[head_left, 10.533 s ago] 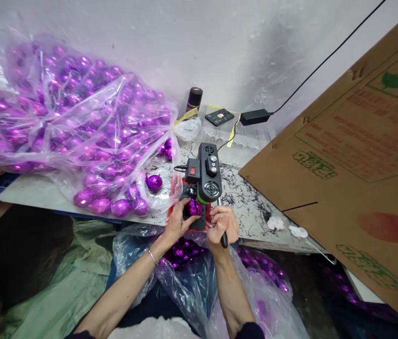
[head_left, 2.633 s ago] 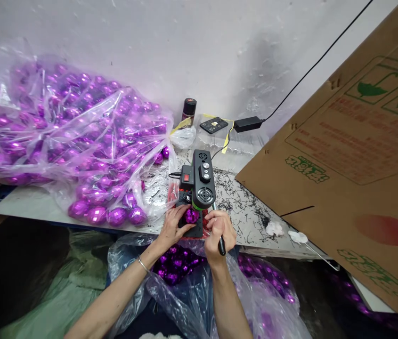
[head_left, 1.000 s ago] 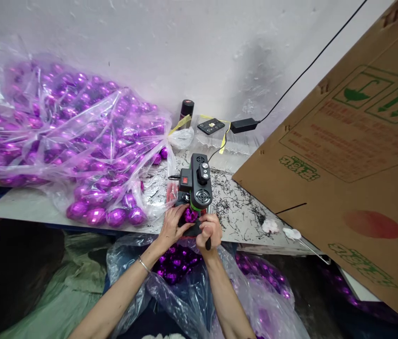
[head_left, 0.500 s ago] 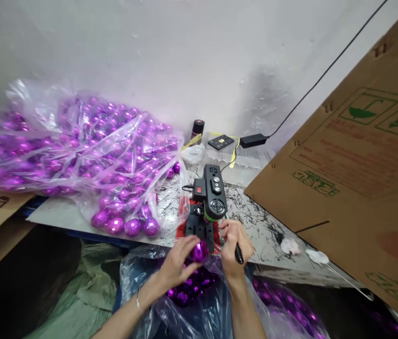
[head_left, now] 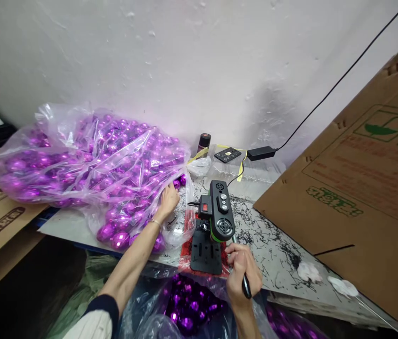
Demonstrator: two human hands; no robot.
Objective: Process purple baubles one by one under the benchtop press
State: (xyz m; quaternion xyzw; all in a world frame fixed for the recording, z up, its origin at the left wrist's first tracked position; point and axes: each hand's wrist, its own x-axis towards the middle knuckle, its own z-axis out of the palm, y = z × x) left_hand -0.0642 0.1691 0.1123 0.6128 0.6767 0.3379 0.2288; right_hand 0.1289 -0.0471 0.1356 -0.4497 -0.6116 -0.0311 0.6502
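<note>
My left hand (head_left: 169, 200) reaches into the mouth of a clear plastic bag (head_left: 137, 141) full of shiny purple faceted balls. Its fingertips are beside a few purple balls (head_left: 180, 181) at the opening; whether they grip one is hidden. My right hand (head_left: 244, 275) is closed around a slim tool with a black handle (head_left: 246, 286), its thin end pointing toward the black device (head_left: 222, 209). That device, with round grilles and knobs, stands over a black slotted plate (head_left: 206, 254). Below the plate, more purple balls (head_left: 193, 303) lie in an open plastic bag.
A large cardboard box (head_left: 343, 188) leans at the right. Behind the device are a dark cylinder (head_left: 204, 141), a black remote (head_left: 227, 155) and a power adapter (head_left: 261, 153) with a cable. Black shreds litter the table (head_left: 248, 212). White wads (head_left: 308, 271) lie near the box.
My left hand has left the purple ball at the plate and moved up and left into the big bag. That ball is gone from the plate. My right hand keeps the tool; the view has shifted.
</note>
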